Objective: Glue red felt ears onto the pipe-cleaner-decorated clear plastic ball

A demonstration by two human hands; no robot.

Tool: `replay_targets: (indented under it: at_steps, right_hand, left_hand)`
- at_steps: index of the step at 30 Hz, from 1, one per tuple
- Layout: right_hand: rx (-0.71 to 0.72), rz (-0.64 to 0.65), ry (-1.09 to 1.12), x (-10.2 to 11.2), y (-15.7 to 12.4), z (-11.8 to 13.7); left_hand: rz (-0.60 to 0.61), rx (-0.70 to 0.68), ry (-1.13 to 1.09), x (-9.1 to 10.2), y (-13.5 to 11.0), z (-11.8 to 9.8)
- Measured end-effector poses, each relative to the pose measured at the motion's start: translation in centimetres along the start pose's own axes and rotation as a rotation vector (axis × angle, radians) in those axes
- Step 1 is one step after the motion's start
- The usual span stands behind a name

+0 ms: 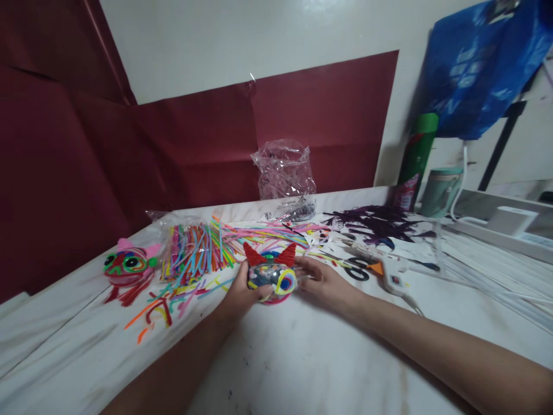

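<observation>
1. At the table's left end stands a pink-eared figure [132, 266] with two ringed eyes and a red fringe below; it looks the more complete of the two pieces.

2. Just right of it lies a bundle of coloured fuzzy sticks [194, 251], partly in clear wrap, with cut pieces [162, 308] scattered in front, which suggests that trimming has been part of the work.

3. Near the table's middle, the person's left hand [242, 294] is closed around the left side of a red-eared figure [271, 273], thumb across its front.

4. That figure, between both hands, seems well advanced: two red ears are on, and one ringed eye in blue, white and yellow sits on its right side. Its left side is partly hidden — whether a second eye is finished cannot be told. No fringe shows beneath it, so by comparison that part seems undone.

5. Right of it, the person's right hand [322, 282] is half curled, fingertips at the figure's side; whether they grip it is unclear.

6. Farther right lie black-handled scissors [358, 270] and a white glue gun [394, 279], both out of hand, with dark purple strips [375, 222] behind.
</observation>
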State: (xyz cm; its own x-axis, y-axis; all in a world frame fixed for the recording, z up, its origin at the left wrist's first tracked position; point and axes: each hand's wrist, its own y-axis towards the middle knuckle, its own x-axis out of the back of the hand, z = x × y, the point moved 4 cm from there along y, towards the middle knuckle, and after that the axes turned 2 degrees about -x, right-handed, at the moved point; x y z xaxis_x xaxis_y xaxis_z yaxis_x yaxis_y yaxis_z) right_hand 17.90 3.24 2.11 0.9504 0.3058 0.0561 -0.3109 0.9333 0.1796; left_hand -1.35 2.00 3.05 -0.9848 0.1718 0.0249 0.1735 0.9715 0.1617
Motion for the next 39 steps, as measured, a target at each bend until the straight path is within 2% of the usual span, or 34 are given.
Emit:
replay_targets:
  at_steps: [4,8,12,16,18,23,32,39]
  right_hand:
    - [-0.048,-0.088,0.022,0.7,0.2,-0.5]
    - [-0.043,-0.105,0.019,0.9,0.2,-0.5]
    - [0.004,-0.043,-0.003,0.5,0.2,0.0]
    - [0.07,0.054,-0.036,0.0,0.2,0.5]
    - [0.058,0.073,0.051,0.0,0.2,0.5]
    - [-0.038,0.102,0.292,-0.1,0.2,-0.1]
    - [-0.114,0.131,0.296,0.0,0.0,-0.4]
    - [-0.137,0.177,0.294,-0.2,-0.2,-0.3]
  left_hand:
    - [0.002,0.014,-0.009,-0.1,0.0,-0.2]
    - [0.007,0.0,-0.006,-0.4,-0.1,-0.5]
    - [0.002,-0.028,-0.01,-0.4,0.1,-0.1]
    - [0.128,-0.055,-0.09,-0.6,0.2,0.7]
    - [0.154,-0.042,-0.079,-0.7,0.2,1.1]
    - [0.076,-0.101,-0.02,-0.5,0.4,0.9]
    - [0.009,-0.048,0.03,-0.4,0.3,0.6]
    - [0.044,-0.077,-0.004,-0.1,0.5,1.0]
